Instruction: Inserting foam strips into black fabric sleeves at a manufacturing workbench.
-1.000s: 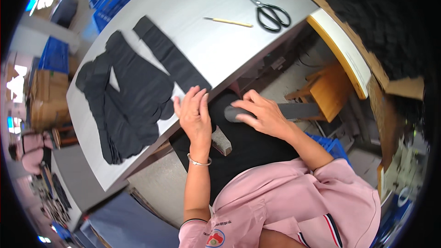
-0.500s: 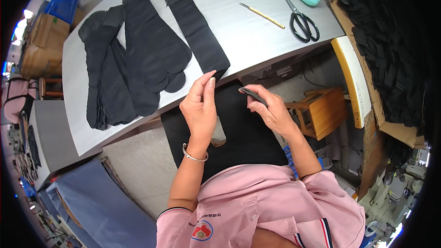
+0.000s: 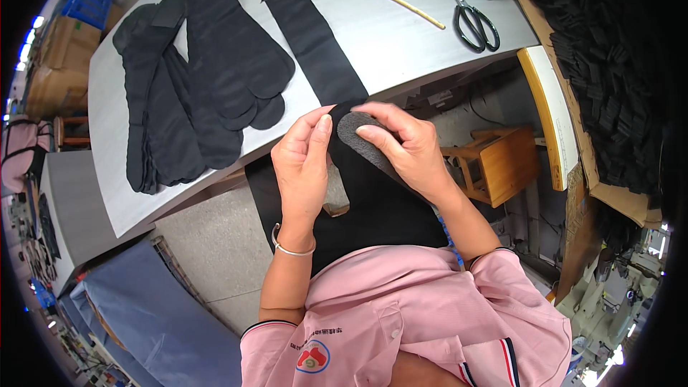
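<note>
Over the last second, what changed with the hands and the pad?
Both hands rose off the lap to the table edge. The right hand lifted the grey oval pad and now presses it against the black fabric strip, whose end the left hand pinches. The sock pile, scissors and stick lie unmoved.

Head camera (fisheye) looks steeply down, close over table (image 3: 401,36) edge.

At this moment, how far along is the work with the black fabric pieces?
Done: a stack of black pieces lies on the table. In hand: left hand and right hand hold a grey pad against a black strip. Left: more black pieces heaped at right.
</note>
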A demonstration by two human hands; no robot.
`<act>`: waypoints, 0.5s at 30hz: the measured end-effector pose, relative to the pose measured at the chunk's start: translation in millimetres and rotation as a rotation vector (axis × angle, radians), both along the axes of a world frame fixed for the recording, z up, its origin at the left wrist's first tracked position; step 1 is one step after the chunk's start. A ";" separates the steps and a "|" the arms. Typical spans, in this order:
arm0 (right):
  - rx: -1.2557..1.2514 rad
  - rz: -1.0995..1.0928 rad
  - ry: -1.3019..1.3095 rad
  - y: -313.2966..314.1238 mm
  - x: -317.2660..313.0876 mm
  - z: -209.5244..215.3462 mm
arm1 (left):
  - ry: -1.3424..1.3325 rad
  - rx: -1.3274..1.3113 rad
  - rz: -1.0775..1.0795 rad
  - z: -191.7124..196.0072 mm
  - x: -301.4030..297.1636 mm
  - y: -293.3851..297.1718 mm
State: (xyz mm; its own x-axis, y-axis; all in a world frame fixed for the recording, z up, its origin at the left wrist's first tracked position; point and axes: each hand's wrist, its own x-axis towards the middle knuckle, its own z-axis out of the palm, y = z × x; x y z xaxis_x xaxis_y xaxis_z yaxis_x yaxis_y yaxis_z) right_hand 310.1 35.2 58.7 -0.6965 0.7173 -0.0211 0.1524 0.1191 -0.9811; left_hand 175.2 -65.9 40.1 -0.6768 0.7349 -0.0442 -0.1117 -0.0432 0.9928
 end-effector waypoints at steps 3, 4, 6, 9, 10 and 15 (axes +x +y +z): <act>0.156 -0.034 -0.046 -0.8 -2.8 4.9 | -0.135 -0.010 -0.020 1.6 -0.3 -3.3; 0.148 -0.029 -0.057 -0.2 -3.4 6.1 | -0.183 -0.006 -0.052 2.8 -0.6 -4.4; 0.138 -0.022 -0.070 1.0 -3.6 7.9 | -0.233 -0.003 -0.082 6.0 -0.3 -6.4; 0.127 0.016 -0.090 2.4 -2.7 7.4 | -0.312 0.025 -0.115 11.1 1.2 -8.6; 0.113 0.021 -0.080 2.7 -2.6 6.4 | -0.302 0.031 -0.139 12.6 1.5 -9.3; 0.065 0.034 -0.027 3.3 -3.9 -0.4 | -0.301 0.035 -0.157 14.7 2.4 -12.3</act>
State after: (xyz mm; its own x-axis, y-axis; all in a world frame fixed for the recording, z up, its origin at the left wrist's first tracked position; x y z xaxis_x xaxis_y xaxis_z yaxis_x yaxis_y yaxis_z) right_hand 306.3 38.5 58.3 -0.7204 0.6936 0.0056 0.1735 0.1880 -0.9667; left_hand 177.6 -78.2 54.8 -0.5160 0.8334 -0.1980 -0.4077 -0.0357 0.9124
